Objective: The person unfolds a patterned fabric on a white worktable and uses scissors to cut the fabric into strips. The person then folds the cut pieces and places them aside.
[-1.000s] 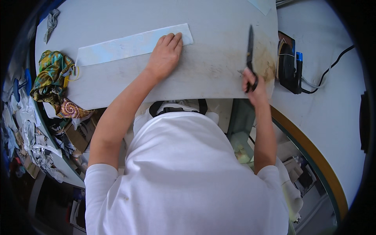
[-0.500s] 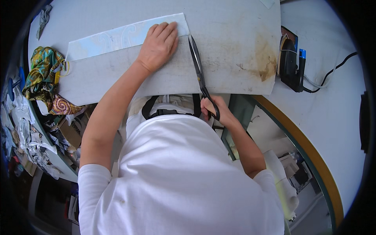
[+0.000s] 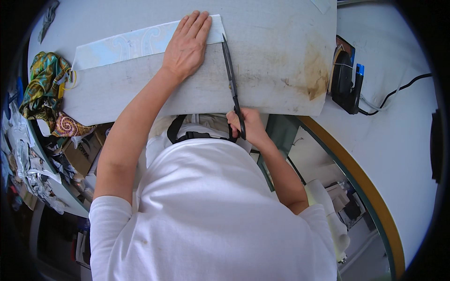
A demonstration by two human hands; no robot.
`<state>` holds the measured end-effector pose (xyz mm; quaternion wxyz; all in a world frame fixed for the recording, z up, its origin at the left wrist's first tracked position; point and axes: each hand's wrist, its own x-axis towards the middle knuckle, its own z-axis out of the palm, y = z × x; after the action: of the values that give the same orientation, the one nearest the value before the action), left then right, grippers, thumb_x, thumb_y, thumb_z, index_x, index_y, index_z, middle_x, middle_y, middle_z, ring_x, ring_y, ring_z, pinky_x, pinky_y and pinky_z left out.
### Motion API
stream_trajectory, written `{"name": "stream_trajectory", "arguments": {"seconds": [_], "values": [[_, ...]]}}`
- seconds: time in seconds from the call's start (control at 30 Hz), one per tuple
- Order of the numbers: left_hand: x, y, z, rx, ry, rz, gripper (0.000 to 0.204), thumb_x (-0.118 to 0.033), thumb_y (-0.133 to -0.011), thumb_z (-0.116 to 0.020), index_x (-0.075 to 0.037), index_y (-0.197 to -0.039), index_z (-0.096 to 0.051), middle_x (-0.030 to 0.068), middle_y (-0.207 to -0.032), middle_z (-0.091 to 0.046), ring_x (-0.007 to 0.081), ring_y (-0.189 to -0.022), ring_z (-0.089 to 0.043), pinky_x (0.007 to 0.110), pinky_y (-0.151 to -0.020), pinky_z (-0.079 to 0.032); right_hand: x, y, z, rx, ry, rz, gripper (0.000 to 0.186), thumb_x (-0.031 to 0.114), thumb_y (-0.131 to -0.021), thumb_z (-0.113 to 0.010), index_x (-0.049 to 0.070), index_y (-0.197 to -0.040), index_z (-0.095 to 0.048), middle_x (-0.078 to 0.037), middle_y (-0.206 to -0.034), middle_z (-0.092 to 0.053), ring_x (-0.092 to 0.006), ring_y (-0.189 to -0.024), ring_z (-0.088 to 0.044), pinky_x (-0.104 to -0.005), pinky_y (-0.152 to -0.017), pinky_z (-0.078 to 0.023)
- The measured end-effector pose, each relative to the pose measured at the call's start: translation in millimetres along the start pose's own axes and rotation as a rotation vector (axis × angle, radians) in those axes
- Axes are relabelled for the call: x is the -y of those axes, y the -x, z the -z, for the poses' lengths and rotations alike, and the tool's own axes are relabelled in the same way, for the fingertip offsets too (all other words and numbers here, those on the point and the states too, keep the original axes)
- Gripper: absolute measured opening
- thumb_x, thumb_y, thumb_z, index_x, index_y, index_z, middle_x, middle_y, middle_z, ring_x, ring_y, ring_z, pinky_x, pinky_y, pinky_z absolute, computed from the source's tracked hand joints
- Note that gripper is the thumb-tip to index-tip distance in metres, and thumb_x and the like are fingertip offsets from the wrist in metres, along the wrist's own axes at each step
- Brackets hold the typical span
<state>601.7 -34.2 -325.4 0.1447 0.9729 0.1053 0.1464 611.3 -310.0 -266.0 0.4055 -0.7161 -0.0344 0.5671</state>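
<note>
A long strip of pale blue patterned fabric (image 3: pixel 136 45) lies across the pale work board (image 3: pixel 274 51). My left hand (image 3: pixel 188 47) rests flat on the strip near its right end, fingers stretched out and pointing away from me. My right hand (image 3: pixel 247 125) grips the handles of large black scissors (image 3: pixel 230 75) at the board's near edge. The blades point away from me, and their tips touch or overlap the strip's right end. Whether fabric sits between the blades cannot be made out.
Bunched green and gold patterned cloth (image 3: pixel 44 86) sits at the board's left edge. A black iron (image 3: pixel 344 84) with a cord stands on the white surface to the right. Silvery scraps (image 3: pixel 37 173) fill a space at lower left. A grey rag (image 3: pixel 48 21) lies at far left.
The scissors and my right hand have moved left, bringing the blade tips to the strip's end. My left hand has shifted slightly left and its fingers have straightened out.
</note>
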Motion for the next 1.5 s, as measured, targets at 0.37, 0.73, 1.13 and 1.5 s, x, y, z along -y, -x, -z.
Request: {"name": "stream_trajectory", "arguments": {"seconds": [0.37,0.73,1.13,1.5], "values": [[0.6,-0.1,-0.4,-0.006,0.005,0.006,0.052,-0.007,-0.092,-0.053,-0.002,-0.143,-0.044,0.013,-0.149,-0.045,0.0302,-0.141,-0.037,0.043,-0.12,-0.027,3.3,-4.1,0.3,0.008,0.035,0.002,0.053,0.05,-0.091,-0.069,0.003,-0.067,-0.059,-0.002,-0.053,-0.058,-0.0108,-0.047,-0.057,-0.0273,-0.046,-0.043],[-1.6,-0.2,2.7,0.008,-0.005,0.011,0.053,-0.006,-0.091,-0.053,-0.001,-0.143,-0.045,0.0128,-0.149,-0.045,0.0298,-0.141,-0.037,0.043,-0.12,-0.026,4.2,-4.1,2.2,0.006,0.025,-0.005,0.054,0.05,-0.09,-0.07,0.001,-0.069,-0.061,-0.003,-0.054,-0.058,-0.0108,-0.048,-0.057,-0.0271,-0.047,-0.043],[-0.1,0.0,-0.2,-0.003,-0.047,-0.001,0.048,-0.009,-0.092,-0.049,0.001,-0.139,-0.048,0.0133,-0.148,-0.046,0.0292,-0.141,-0.039,0.041,-0.12,-0.027,4.8,-6.6,-2.5,-0.047,0.108,0.006,0.058,0.052,-0.089,-0.071,0.0,-0.064,-0.061,-0.004,-0.051,-0.057,-0.0114,-0.046,-0.056,-0.0289,-0.045,-0.043],[-1.3,-0.3,0.8,0.012,-0.034,0.014,0.051,-0.007,-0.091,-0.052,0.0,-0.141,-0.046,0.0128,-0.149,-0.045,0.0292,-0.142,-0.037,0.042,-0.121,-0.026,8.0,-5.9,-3.2,-0.027,0.102,0.01,0.056,0.05,-0.092,-0.068,0.003,-0.064,-0.057,-0.003,-0.051,-0.054,-0.0106,-0.045,-0.053,-0.0281,-0.045,-0.042]]}}
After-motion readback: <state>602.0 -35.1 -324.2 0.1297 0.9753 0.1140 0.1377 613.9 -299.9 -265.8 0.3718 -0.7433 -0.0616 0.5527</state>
